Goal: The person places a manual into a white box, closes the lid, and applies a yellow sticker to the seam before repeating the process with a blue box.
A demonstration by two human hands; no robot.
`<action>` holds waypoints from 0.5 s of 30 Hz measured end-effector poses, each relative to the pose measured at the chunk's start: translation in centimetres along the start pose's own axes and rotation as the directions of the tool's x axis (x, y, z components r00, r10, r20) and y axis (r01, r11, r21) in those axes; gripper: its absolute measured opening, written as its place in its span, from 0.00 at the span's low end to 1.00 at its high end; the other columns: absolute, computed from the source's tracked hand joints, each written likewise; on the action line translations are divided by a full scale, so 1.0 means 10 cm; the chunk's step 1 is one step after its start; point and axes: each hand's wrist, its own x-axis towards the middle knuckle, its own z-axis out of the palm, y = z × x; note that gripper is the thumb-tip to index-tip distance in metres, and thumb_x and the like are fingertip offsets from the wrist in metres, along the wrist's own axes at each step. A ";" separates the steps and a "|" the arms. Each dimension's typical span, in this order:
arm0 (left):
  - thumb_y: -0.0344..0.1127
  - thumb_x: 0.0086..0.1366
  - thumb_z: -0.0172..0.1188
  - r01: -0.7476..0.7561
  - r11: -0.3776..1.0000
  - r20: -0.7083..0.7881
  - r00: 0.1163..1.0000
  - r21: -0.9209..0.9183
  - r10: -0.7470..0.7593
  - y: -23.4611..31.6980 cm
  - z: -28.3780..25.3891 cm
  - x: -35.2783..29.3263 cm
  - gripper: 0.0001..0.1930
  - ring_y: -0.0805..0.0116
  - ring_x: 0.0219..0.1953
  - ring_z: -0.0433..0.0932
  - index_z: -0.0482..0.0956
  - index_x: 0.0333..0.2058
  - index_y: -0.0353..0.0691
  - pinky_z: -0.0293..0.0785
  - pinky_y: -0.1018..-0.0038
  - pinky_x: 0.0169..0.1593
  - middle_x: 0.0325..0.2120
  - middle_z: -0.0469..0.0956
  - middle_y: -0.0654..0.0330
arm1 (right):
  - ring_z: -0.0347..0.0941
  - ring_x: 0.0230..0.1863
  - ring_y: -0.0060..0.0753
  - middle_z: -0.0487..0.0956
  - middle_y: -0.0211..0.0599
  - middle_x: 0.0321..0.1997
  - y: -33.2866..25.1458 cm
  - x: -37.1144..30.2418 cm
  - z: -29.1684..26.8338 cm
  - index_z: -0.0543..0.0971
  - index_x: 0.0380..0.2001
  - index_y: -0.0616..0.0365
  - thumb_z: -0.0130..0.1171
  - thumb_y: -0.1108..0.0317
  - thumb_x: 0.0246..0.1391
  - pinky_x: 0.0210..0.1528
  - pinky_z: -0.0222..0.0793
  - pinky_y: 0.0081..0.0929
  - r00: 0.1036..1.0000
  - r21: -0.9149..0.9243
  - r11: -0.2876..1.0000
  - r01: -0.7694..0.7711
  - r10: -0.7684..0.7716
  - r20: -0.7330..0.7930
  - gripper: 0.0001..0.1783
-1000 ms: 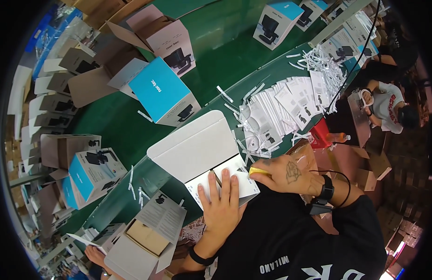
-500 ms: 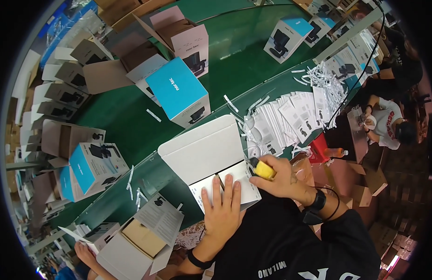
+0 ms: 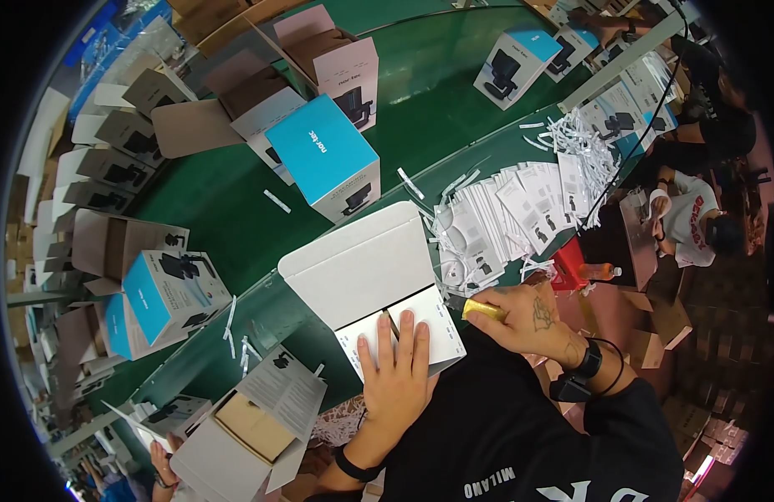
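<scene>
An open white carton (image 3: 366, 259) stands at the middle of the bench's near edge, its large lid flap tilted back. Two smaller inner flaps (image 3: 437, 322) nearly meet over its opening, leaving a narrow dark gap. My left hand (image 3: 395, 368) lies on these flaps with its fingers stretched out and a little apart. Close to the carton's right side, my right hand (image 3: 525, 318) is closed around a yellow-handled tool (image 3: 483, 310). A dark part of that tool points toward the carton; its exact kind is unclear.
A blue-topped box (image 3: 320, 155) stands beyond the carton. White leaflets (image 3: 496, 222) and shredded paper (image 3: 579, 151) lie to the right. Another open carton (image 3: 253, 427) is at lower left, with another person's hand (image 3: 161, 460) beside it. A red container (image 3: 567, 266) sits off the bench's right edge.
My right hand has moved slightly right and turned, drawing the yellow-handled tool away from the carton's corner. My left hand stays on the flaps. The other person's hand at lower left has shifted.
</scene>
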 end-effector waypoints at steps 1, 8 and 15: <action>0.50 0.55 0.69 0.000 1.000 -0.001 1.000 0.000 0.000 0.00 0.00 0.00 0.41 0.33 0.71 0.56 0.68 0.64 0.35 0.51 0.32 0.65 0.70 0.58 0.45 | 0.80 0.23 0.41 0.82 0.42 0.25 0.00 0.00 0.01 0.82 0.37 0.59 0.65 0.63 0.58 0.27 0.72 0.30 1.000 0.007 1.000 0.018 -0.018 0.005 0.11; 0.50 0.55 0.69 -0.002 1.000 0.004 1.000 0.003 0.002 -0.01 0.02 -0.01 0.41 0.34 0.70 0.57 0.68 0.63 0.35 0.51 0.32 0.66 0.70 0.60 0.45 | 0.78 0.22 0.38 0.80 0.36 0.25 0.01 -0.02 0.06 0.82 0.39 0.55 0.67 0.62 0.56 0.25 0.72 0.30 0.977 -0.226 0.957 0.181 -0.202 -0.073 0.11; 0.49 0.56 0.68 0.006 1.000 0.001 1.000 0.004 -0.006 0.00 0.05 0.01 0.39 0.34 0.70 0.57 0.69 0.63 0.35 0.51 0.33 0.66 0.70 0.60 0.45 | 0.78 0.22 0.34 0.76 0.31 0.24 0.05 -0.07 0.12 0.81 0.44 0.51 0.68 0.60 0.54 0.23 0.73 0.30 0.933 -0.498 0.825 0.268 -0.351 -0.079 0.15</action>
